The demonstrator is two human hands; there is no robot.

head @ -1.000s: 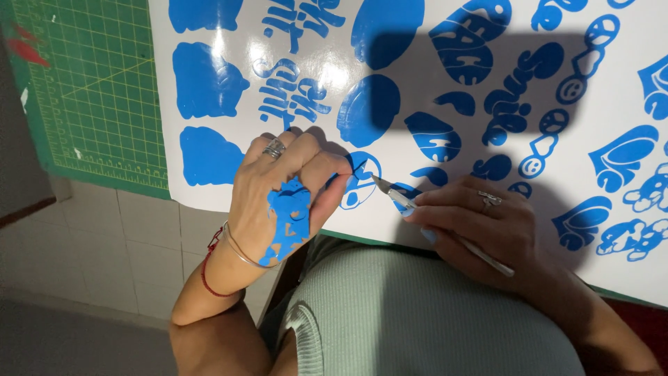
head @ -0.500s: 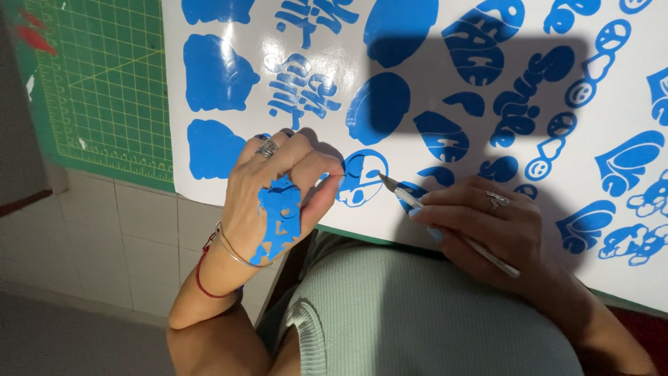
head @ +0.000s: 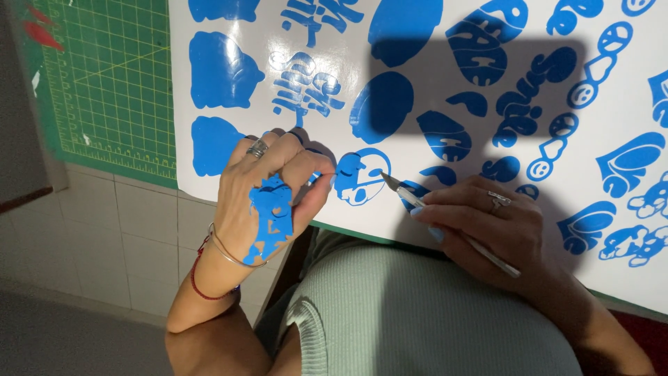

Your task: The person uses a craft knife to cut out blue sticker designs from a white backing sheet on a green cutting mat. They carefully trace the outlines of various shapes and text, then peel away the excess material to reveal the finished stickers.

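Sheet (head: 487, 83) slid right — tool tip (head: 385, 177) now on round sticker (head: 362, 177).

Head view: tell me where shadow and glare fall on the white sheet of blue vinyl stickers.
Head view: a dark rectangular shadow covers the white sheet of blue vinyl stickers at centre right, reaching the right hand; glare whitens the glossy sheet near the upper lettering; the left hand is brightly lit.

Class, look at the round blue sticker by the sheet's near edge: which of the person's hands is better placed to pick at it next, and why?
Probably the right hand: it holds the thin weeding tool, its tip at the round blue sticker. The left hand presses the white sheet beside it, vinyl scraps stuck to its back.
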